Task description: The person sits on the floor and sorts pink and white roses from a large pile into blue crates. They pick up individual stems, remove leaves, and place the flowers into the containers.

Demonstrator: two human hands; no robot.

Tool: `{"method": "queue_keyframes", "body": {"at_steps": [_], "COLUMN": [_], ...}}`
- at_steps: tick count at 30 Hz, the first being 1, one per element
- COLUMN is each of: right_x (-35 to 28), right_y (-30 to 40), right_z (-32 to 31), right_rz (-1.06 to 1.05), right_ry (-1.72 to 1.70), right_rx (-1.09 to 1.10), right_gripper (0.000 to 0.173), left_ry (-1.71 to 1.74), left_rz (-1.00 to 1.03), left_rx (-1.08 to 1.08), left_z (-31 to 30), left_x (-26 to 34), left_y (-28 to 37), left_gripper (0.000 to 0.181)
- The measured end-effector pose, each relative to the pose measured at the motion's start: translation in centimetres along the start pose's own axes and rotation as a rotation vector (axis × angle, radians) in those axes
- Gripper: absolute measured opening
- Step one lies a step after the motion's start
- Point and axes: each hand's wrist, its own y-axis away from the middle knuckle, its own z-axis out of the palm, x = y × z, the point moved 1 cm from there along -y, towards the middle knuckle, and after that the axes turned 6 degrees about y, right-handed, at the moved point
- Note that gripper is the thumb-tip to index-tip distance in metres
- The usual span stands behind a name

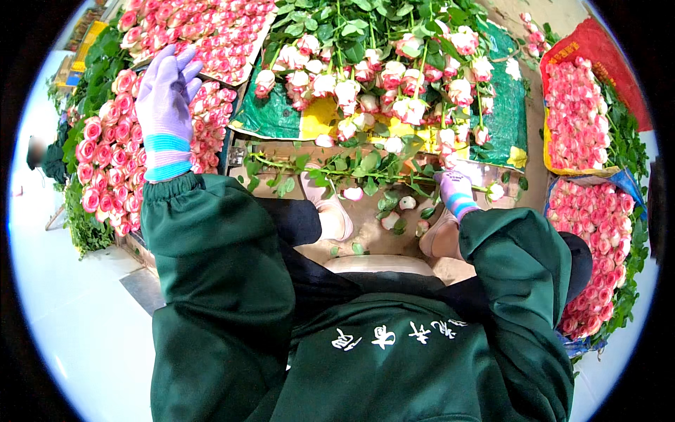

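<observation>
My left hand [166, 97], in a lilac glove with a blue-striped cuff, is raised over bunches of pink roses [105, 153] on the left. Its fingers are apart and nothing shows in them. In the same kind of glove, my right hand [454, 187] grips a leafy rose stem [337, 171] close below its bloom. That stem lies nearly level across my front, with its small pale rose head [495, 192] sticking out to the right. Beyond it, loose white-and-pink roses [346, 92] lie heaped on a green and yellow woven sack [274, 118], blooms towards me.
Packed pink roses [205, 31] fill the far left. On the right stand two wrapped rose bundles [575, 116], [590, 248], one beside a red sack [606, 50]. Fallen petals [390, 220] and leaves litter the floor between my shoes [332, 205]. A person [52, 153] is at far left.
</observation>
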Motion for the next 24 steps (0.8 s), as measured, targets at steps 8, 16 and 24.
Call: {"method": "queue_keyframes", "body": {"at_steps": [8, 16, 24], "right_x": [0.0, -2.3, -1.9], "right_y": [-1.6, -0.9, -1.4], "right_z": [3.7, 3.6, 4.9], "right_rz": [0.095, 0.245, 0.263], "right_ry": [0.044, -0.058, -0.144], "right_rx": [0.017, 0.108, 0.119], "right_gripper": [0.021, 0.019, 0.020], "left_ry": [-0.005, -0.070, -0.169], "left_rz": [-0.152, -0.245, -0.278], "left_rx": [-0.184, -0.176, -0.148], "left_z": [0.8, -0.3, 1.8], "left_x": [-0.8, -0.9, -1.7], "left_y": [-1.3, -1.2, -1.0], "left_gripper": [0.048, 0.049, 0.052]}}
